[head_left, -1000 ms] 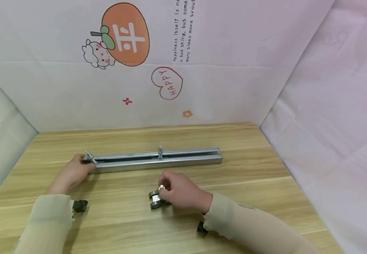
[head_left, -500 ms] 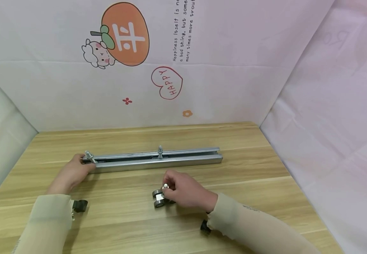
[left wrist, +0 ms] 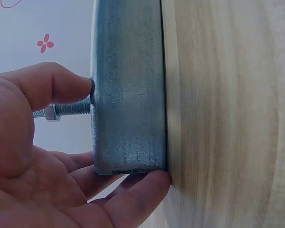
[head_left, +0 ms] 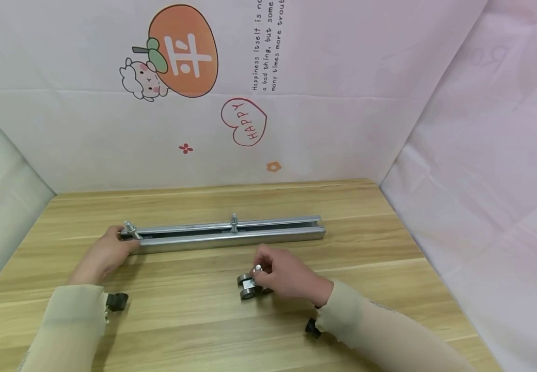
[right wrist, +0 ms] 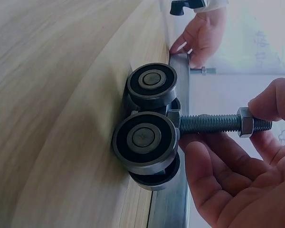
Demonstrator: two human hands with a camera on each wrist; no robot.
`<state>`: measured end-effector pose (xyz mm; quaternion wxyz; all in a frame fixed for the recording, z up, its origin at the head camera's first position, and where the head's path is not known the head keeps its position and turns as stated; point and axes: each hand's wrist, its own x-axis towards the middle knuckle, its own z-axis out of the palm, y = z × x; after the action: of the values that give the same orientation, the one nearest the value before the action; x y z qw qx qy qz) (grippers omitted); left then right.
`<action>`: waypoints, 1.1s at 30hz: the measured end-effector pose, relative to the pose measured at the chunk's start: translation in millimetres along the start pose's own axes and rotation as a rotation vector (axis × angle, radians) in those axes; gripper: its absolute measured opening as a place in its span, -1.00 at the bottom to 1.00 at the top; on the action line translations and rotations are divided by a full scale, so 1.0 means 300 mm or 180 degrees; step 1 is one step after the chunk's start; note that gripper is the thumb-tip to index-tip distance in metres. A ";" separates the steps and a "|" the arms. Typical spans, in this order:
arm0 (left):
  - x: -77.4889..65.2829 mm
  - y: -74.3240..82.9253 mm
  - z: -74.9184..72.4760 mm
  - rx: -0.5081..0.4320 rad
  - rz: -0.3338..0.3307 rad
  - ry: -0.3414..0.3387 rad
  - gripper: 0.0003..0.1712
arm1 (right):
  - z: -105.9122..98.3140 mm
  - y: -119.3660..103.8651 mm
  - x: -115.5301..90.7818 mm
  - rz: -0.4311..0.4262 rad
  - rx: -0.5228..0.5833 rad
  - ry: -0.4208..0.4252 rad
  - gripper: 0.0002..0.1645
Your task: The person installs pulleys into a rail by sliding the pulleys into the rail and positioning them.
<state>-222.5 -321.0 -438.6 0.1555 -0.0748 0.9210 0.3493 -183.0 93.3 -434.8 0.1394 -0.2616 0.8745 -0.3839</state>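
A galvanised C-channel rail [head_left: 231,241] lies slot-up across the table. My left hand [head_left: 106,254] holds its left end, the thumb [left wrist: 71,88] on the upper edge and fingers round the end face. Two bolts stand out of the slot: a tilted bolt [head_left: 131,229] beside the left hand, an upright bolt [head_left: 234,223] near mid-rail. In front of the rail, my right hand [head_left: 283,274] holds a four-wheeled roller trolley [head_left: 248,285] by its upright threaded bolt [right wrist: 209,123]. In the right wrist view, the thumb is at the nut [right wrist: 245,122] near the bolt's tip.
The wood-grain table [head_left: 180,320] meets a printed white cloth wall [head_left: 333,134] behind the rail. Cloth walls also stand at the left and right sides. A black wrist mount [head_left: 117,301] sits under the left cuff, another black mount [head_left: 313,328] under the right.
My right hand has shifted to the right and slightly toward the rail, bringing the roller trolley along. The left hand and the rail have stayed put.
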 end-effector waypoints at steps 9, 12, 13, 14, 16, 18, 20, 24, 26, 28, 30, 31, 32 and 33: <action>0.002 -0.003 0.003 -0.0015 0.0015 -0.0009 0.04 | -0.035 0.046 -0.023 0.0109 0.0095 0.0038 -0.91; 0.002 -0.004 0.002 -0.0029 0.0018 -0.0020 0.04 | -0.050 0.060 -0.034 0.0161 0.0056 0.0050 -0.92; 0.002 -0.004 0.002 -0.0039 0.0017 -0.0022 0.04 | -0.056 0.065 -0.038 0.0160 0.0052 0.0058 -0.93; 0.003 -0.005 0.002 -0.0040 0.0018 -0.0017 0.04 | -0.062 0.069 -0.042 0.0166 0.0042 0.0070 -0.93; 0.004 -0.006 0.001 -0.0032 0.0022 -0.0002 0.04 | -0.075 0.078 -0.051 0.0182 0.0059 0.0091 -0.93; 0.005 -0.007 0.000 -0.0028 0.0021 -0.0004 0.04 | -0.088 0.088 -0.059 0.0191 0.0078 0.0122 -0.93; 0.006 -0.008 -0.001 -0.0022 0.0023 -0.0005 0.05 | -0.100 0.098 -0.067 0.0207 0.0127 0.0146 -0.93; 0.009 -0.007 -0.001 0.0014 0.0041 -0.0014 0.06 | -0.125 0.121 -0.086 0.0284 0.0198 0.0174 -0.91; 0.009 -0.006 -0.001 0.0025 0.0043 -0.0014 0.06 | -0.138 0.134 -0.095 0.0325 0.0200 0.0194 -0.90; 0.009 -0.005 0.000 0.0019 0.0038 -0.0016 0.06 | -0.151 0.146 -0.103 0.0346 0.0176 0.0224 -0.90; 0.008 -0.005 0.000 0.0006 0.0033 -0.0009 0.05 | -0.164 0.156 -0.110 0.0364 0.0160 0.0264 -0.91; 0.008 -0.005 0.000 0.0006 0.0029 -0.0007 0.05 | -0.169 0.161 -0.114 0.0378 0.0143 0.0285 -0.90; 0.008 -0.005 0.000 -0.0005 0.0023 -0.0007 0.05 | -0.175 0.166 -0.119 0.0389 0.0122 0.0310 -0.90; 0.008 -0.006 0.000 -0.0012 0.0021 -0.0005 0.04 | -0.180 0.170 -0.123 0.0405 0.0106 0.0330 -0.90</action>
<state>-224.3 -322.3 -440.6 0.1550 -0.0717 0.9204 0.3517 -194.4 175.4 -435.2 0.1225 -0.1830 0.8889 -0.4018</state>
